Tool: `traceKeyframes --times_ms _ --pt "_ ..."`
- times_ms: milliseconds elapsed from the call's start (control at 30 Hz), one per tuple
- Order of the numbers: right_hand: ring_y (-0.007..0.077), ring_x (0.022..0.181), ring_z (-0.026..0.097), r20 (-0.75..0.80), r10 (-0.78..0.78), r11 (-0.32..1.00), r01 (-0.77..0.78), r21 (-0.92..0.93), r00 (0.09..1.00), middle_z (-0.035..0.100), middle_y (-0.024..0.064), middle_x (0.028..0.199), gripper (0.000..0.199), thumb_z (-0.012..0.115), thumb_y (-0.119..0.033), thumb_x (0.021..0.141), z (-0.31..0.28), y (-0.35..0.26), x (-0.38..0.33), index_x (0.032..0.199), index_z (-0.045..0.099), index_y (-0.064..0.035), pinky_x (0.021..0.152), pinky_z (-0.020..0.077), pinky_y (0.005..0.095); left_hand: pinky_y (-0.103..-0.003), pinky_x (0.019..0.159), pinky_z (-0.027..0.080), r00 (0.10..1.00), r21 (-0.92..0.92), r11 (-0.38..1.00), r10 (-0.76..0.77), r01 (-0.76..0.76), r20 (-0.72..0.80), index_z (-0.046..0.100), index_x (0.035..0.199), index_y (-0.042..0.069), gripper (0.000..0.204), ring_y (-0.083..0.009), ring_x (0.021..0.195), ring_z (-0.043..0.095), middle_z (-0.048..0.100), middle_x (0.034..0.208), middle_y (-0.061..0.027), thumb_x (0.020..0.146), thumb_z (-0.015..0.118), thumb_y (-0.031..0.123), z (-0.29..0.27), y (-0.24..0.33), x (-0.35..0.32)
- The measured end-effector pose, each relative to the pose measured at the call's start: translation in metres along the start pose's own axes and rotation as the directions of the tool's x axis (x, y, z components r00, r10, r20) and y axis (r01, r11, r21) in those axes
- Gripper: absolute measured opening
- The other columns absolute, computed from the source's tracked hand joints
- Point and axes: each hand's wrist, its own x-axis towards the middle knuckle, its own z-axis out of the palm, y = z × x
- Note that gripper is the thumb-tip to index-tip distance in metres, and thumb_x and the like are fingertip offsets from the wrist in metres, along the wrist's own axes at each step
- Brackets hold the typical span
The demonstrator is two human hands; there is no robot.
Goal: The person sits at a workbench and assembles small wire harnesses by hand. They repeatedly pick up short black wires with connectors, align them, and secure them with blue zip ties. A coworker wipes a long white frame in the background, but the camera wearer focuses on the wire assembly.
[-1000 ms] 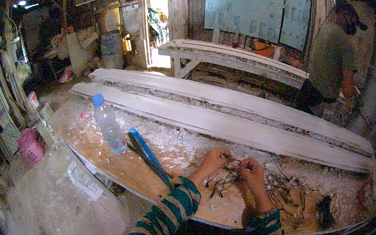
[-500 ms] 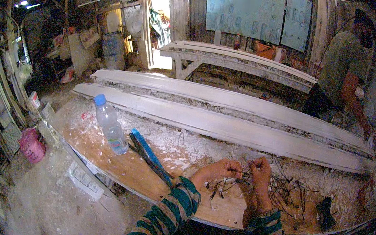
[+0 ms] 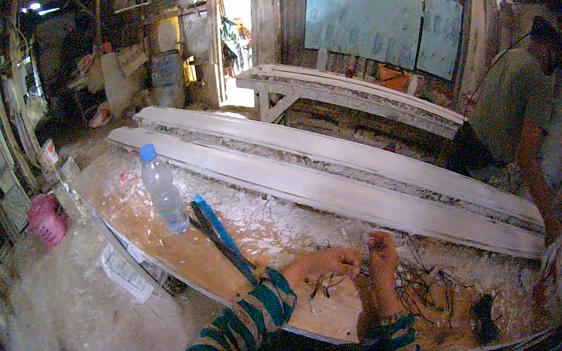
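Observation:
Close together over the near part of the workbench (image 3: 141, 202), my left hand (image 3: 332, 260) and my right hand (image 3: 382, 260) face each other with pinched fingers. Anything between the fingertips is too small and blurred to name. Several short dark strands, like wire or cord (image 3: 327, 287), lie just below my left hand. To the right of my right hand spreads a loose tangle of the same thin dark strands (image 3: 429, 286). A denser dark bundle (image 3: 485, 319) sits farther right, near the bench edge.
Two long white boards (image 3: 323, 185) span the bench beyond my hands. At left stand a clear bottle (image 3: 165, 191) with a blue cap and a blue strip (image 3: 219, 231). A person (image 3: 521, 101) at right reaches toward a whitish plastic bag (image 3: 559, 268). Another bench (image 3: 364, 97) stands behind.
My right hand has shifted slightly left, its fingers turned upward. My left hand stays nearly in place. The other person's arm has moved a little, and the view has turned slightly.

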Motion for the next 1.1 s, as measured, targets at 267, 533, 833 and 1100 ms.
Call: traceKeyframes --times_ms 267,533,833,1100 --pt "0.0143 0.072 0.053 -0.117 -0.147 0.980 0.129 -0.154 0.982 0.059 0.0038 0.078 0.008 0.058 -0.004 0.076 -0.009 -0.006 0.010 0.083 0.059 -0.0028 0.067 0.0423 0.0261 -0.028 0.061 0.040 0.916 0.211 0.967 -0.050 0.145 -0.398 0.059 0.080 0.006 0.032 -0.0121 0.065 0.048 0.055 0.073 -0.0001 0.074 0.064 0.037 -0.014 -0.003 0.004" --pt "0.0162 0.079 0.054 0.093 -0.063 0.989 0.075 -0.131 0.994 0.058 0.0058 0.078 0.008 0.063 -0.009 0.073 -0.005 -0.041 -0.008 0.076 0.061 -0.0029 0.072 0.0416 0.0287 -0.030 0.070 0.041 0.464 0.197 0.980 0.156 0.041 -0.872 0.063 0.081 0.005 0.029 -0.0190 0.075 0.056 0.060 0.078 -0.0055 0.069 0.068 0.031 -0.024 -0.002 -0.008" --pt "0.0188 0.095 0.048 0.591 0.118 0.895 -0.344 0.285 0.798 0.049 0.0079 0.107 0.006 0.059 -0.006 0.076 0.011 -0.067 -0.029 0.081 0.061 -0.0026 0.082 0.0399 0.0307 -0.032 0.070 0.041 0.239 0.248 0.948 0.198 0.198 -0.950 0.063 0.070 0.003 0.028 -0.0232 0.081 0.054 0.059 0.082 -0.0127 0.063 0.073 0.027 -0.036 0.000 -0.009" --pt "0.0208 0.104 0.046 0.652 0.098 0.867 -0.387 0.315 0.751 0.045 0.0087 0.117 0.011 0.057 -0.002 0.075 0.005 -0.076 -0.025 0.085 0.062 -0.0047 0.085 0.0388 0.0313 -0.033 0.071 0.041 0.273 0.248 0.951 0.193 0.187 -0.943 0.063 0.068 0.004 0.027 -0.0243 0.080 0.055 0.059 0.081 -0.0124 0.062 0.074 0.027 -0.030 0.003 -0.008"
